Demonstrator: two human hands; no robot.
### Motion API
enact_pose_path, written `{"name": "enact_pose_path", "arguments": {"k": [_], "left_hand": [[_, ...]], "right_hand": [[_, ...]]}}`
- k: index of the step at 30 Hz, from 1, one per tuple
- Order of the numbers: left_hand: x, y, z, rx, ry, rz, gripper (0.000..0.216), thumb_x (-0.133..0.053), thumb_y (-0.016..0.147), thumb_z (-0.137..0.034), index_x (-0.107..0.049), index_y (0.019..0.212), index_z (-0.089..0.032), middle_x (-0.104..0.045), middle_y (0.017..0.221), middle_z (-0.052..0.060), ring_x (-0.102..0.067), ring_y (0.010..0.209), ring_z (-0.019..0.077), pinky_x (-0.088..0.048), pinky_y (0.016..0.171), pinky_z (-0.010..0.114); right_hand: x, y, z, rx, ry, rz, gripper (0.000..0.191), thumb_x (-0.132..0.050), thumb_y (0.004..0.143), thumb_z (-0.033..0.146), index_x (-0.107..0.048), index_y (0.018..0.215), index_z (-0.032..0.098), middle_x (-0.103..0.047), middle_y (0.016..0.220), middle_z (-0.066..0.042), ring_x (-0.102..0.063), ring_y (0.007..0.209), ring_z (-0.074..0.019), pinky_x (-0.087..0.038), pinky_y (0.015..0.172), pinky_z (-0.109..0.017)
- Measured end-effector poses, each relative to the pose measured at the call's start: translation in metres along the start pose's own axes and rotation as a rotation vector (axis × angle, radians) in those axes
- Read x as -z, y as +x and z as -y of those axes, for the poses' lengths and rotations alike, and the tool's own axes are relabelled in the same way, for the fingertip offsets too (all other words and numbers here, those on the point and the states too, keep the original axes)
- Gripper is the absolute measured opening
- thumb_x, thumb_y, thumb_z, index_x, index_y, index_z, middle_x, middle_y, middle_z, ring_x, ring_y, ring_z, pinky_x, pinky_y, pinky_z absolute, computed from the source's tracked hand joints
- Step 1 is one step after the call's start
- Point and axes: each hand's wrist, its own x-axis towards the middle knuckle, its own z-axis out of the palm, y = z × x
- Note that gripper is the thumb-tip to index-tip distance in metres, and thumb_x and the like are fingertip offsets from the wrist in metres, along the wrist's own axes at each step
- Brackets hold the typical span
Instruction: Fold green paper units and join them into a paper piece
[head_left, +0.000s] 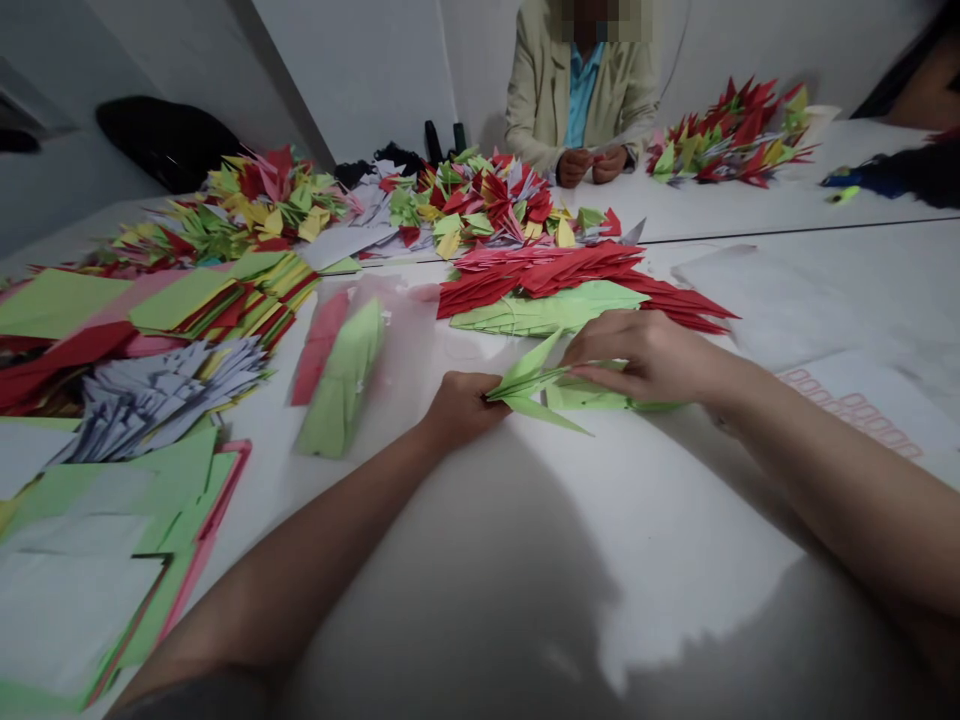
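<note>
Above the white table (442, 560), my left hand (465, 405) grips a light green origami crane (529, 385) at one end, its pointed flaps spreading to the right. The fingers of my right hand (637, 350) are pinched at the crane's opposite tip. Behind and partly under that hand lie more green folded papers (577, 397). Just beyond is a fanned green stack (555, 308), and past it a fanned red stack (540, 268). A clear plastic bag (401, 350) with red and green folded pieces lies left of my left hand.
Square sheets (67, 300), grey folded strips (172, 390) and green paper (172, 480) cover the left side. Heaps of colourful cranes (480, 200) line the back, with another pile (739, 140) at right. Across the table sits a person (581, 90) with both hands together. A printed sheet (862, 405) lies right.
</note>
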Motion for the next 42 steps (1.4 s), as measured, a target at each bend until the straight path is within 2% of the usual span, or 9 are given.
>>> {"name": "enact_pose_path", "arguments": {"k": [5,11,17,22,28,33,35,39,42], "left_hand": [[0.001,0.000,-0.001,-0.010,-0.034,-0.076,0.006,-0.064,0.073,-0.018,-0.062,0.069,-0.015,-0.059,0.060,-0.003,-0.052,0.053,0.0069,-0.039,0.052,0.015],[-0.001,-0.002,-0.003,-0.129,0.096,-0.072,0.012,-0.059,0.078,-0.020,-0.060,0.067,-0.016,-0.060,0.059,-0.002,-0.052,0.052,0.0069,-0.040,0.054,0.016],[-0.001,-0.002,-0.004,-0.145,0.051,-0.090,0.013,-0.059,0.080,-0.019,-0.064,0.069,-0.015,-0.063,0.062,-0.001,-0.052,0.052,0.0062,-0.038,0.052,0.016],[0.000,0.000,-0.004,-0.029,-0.065,-0.112,0.010,-0.067,0.077,-0.020,-0.069,0.069,-0.016,-0.065,0.059,-0.003,-0.055,0.053,0.0064,-0.039,0.052,0.015],[0.000,0.001,-0.005,0.143,-0.201,-0.105,0.009,-0.071,0.074,-0.026,-0.074,0.073,-0.017,-0.071,0.065,0.000,-0.064,0.058,0.0107,-0.046,0.053,0.017],[-0.002,0.001,-0.005,0.275,-0.416,-0.076,0.014,-0.074,0.073,-0.029,-0.074,0.075,-0.016,-0.073,0.071,0.002,-0.069,0.064,0.0141,-0.053,0.059,0.021],[-0.002,0.002,-0.004,0.362,-0.514,-0.049,0.020,-0.075,0.072,-0.033,-0.073,0.076,-0.014,-0.073,0.070,0.005,-0.069,0.062,0.0152,-0.055,0.059,0.022],[0.002,0.005,-0.001,0.513,-0.730,0.000,0.036,-0.066,0.078,-0.045,-0.069,0.070,-0.010,-0.073,0.070,0.010,-0.069,0.059,0.0169,-0.053,0.053,0.023],[0.005,0.008,0.001,0.536,-0.867,0.002,0.042,-0.059,0.082,-0.048,-0.069,0.069,-0.009,-0.072,0.070,0.011,-0.067,0.055,0.0179,-0.052,0.051,0.025]], "right_hand": [[-0.011,0.002,-0.002,-0.036,-0.076,-0.029,0.019,-0.051,0.091,0.031,-0.067,0.094,0.019,-0.070,0.088,-0.006,-0.063,0.078,-0.0175,-0.048,0.075,-0.031],[-0.029,0.003,0.002,-0.020,-0.058,-0.071,0.019,-0.052,0.090,0.030,-0.066,0.097,0.020,-0.071,0.091,-0.005,-0.064,0.082,-0.0173,-0.046,0.079,-0.031],[-0.034,0.002,0.003,-0.054,0.052,-0.082,0.017,-0.054,0.088,0.026,-0.067,0.096,0.018,-0.070,0.086,-0.004,-0.063,0.072,-0.0125,-0.047,0.066,-0.023],[-0.015,0.000,-0.005,-0.089,0.067,-0.114,0.013,-0.058,0.085,0.025,-0.068,0.089,0.018,-0.071,0.080,-0.003,-0.063,0.066,-0.0116,-0.047,0.060,-0.023],[0.005,-0.005,-0.010,-0.263,0.186,-0.132,0.012,-0.061,0.081,0.027,-0.068,0.079,0.018,-0.070,0.067,-0.001,-0.062,0.058,-0.0126,-0.048,0.049,-0.023],[0.006,-0.007,-0.014,-0.355,0.388,-0.146,0.013,-0.063,0.081,0.030,-0.068,0.081,0.019,-0.070,0.071,-0.002,-0.066,0.064,-0.0145,-0.052,0.055,-0.025],[0.004,-0.007,-0.016,-0.364,0.431,-0.222,0.013,-0.062,0.082,0.032,-0.067,0.083,0.020,-0.069,0.072,-0.002,-0.066,0.066,-0.0155,-0.053,0.060,-0.027],[0.001,-0.004,-0.015,-0.326,0.261,-0.393,0.018,-0.059,0.086,0.038,-0.065,0.092,0.022,-0.068,0.085,-0.005,-0.065,0.078,-0.0199,-0.053,0.071,-0.034],[-0.004,0.000,-0.010,-0.190,0.043,-0.358,0.024,-0.056,0.087,0.038,-0.062,0.105,0.023,-0.066,0.102,-0.007,-0.062,0.093,-0.0230,-0.050,0.083,-0.039]]}}
